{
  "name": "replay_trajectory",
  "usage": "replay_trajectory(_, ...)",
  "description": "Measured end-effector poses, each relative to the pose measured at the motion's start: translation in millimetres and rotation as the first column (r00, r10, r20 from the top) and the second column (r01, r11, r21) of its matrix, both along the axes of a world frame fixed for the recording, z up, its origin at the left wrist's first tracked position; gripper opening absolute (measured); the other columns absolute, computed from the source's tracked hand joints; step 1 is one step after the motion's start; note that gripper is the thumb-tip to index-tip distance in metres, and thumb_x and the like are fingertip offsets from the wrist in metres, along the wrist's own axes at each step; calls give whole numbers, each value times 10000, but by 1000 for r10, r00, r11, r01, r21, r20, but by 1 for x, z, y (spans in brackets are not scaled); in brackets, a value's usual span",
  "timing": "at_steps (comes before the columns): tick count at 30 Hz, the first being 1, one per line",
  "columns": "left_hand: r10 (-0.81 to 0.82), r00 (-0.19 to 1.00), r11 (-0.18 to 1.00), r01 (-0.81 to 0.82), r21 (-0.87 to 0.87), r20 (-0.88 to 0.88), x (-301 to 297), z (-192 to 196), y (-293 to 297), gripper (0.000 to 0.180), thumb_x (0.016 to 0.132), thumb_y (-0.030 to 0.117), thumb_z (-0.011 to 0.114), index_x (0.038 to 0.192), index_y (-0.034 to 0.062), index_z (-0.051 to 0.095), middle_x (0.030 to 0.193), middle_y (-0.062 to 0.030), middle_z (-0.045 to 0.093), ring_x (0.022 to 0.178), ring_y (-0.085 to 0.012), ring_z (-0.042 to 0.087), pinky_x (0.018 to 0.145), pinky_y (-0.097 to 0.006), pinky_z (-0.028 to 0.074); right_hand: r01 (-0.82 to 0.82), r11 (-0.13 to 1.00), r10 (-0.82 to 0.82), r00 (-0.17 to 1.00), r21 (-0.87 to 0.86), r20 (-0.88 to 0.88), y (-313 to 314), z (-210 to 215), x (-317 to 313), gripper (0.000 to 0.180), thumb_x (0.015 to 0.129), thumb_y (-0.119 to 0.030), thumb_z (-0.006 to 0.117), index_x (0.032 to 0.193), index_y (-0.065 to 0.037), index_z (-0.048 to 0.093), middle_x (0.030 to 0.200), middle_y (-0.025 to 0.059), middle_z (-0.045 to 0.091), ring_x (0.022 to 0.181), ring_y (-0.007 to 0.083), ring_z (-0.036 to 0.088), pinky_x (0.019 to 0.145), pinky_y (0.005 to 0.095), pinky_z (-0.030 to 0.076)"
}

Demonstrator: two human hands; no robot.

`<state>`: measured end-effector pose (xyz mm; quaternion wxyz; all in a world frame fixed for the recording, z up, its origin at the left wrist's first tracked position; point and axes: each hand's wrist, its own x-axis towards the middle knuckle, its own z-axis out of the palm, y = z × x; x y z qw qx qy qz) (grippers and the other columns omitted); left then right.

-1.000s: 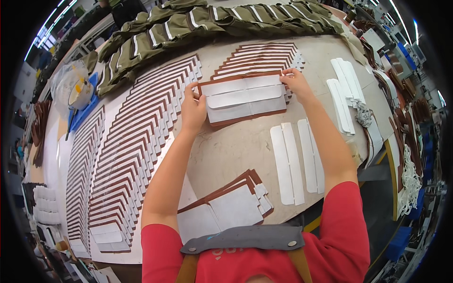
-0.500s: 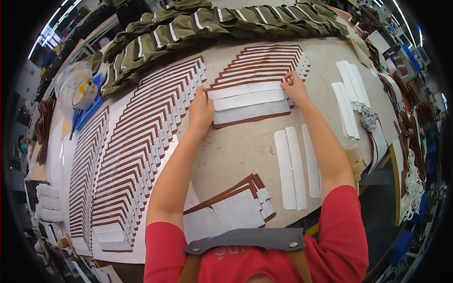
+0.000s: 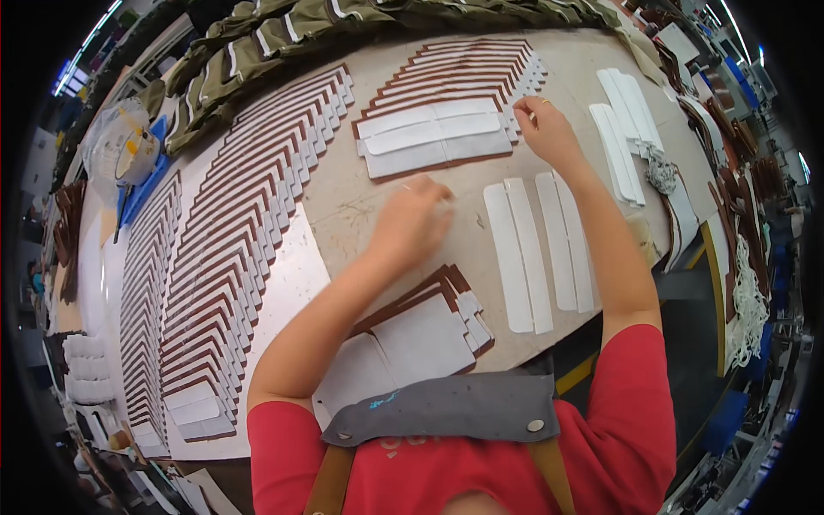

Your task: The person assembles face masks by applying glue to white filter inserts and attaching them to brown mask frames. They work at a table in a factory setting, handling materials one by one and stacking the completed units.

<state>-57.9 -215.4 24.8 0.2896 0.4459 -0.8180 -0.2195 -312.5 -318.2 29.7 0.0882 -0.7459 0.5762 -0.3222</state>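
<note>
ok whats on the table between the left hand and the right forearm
In the head view, white strips lie side by side there, with a bare stretch of table between them and the left hand.

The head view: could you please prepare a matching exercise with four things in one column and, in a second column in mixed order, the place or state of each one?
Things:
1. left hand
2. right hand
3. olive fabric
4. blue tray

Places or states:
A. under the white tub
B. blurred, above the tabletop
C. heaped along the tabletop's far side
D. just right of a white-and-brown piece

Pairs: 1-B, 2-D, 3-C, 4-A
</note>
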Motion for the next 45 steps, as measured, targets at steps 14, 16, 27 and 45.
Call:
replay_trajectory(14,-198,761,858,439,-266,617,-98,-16,140,140,698,118,561,757,-3,599,751,-86,519,748,-214,555,614,-291,443,-45,992,30,992,117,124,123,60,-4,176,866,-135,554,978,-7,599,799,82,629,588,137,524,575,266,430)
replay_trajectory(16,-184,766,861,428,-275,616,-99,-21,141,143,700,116,561,774,-2,596,752,-89,522,731,-216,558,599,-298,447,-48,996,35,984,73,173,130,62,-2,177,866,-130,557,989,-10,600,792,77,622,587,125,524,579,245,432)
replay_trajectory(27,192,818,957,-34,288,-542,12,75,98,115,821,-27,521,922,2,475,753,-62,598,665,-119,597,605,-254,484,89,994,-105,763,57,638,164,24,3,289,902,-92,518,1174,1,490,1015,57,569,721,82,541,653,218,470)
replay_trajectory(45,512,413,858,-281,430,-753,100,47,198,215,844,-88,461,987,21,343,926,-148,568,781,-198,642,705,-307,547,-553,742,-163,398,378,903,200,7,110,436,884,-42,517,1277,17,339,969,92,514,737,101,523,603,247,489)
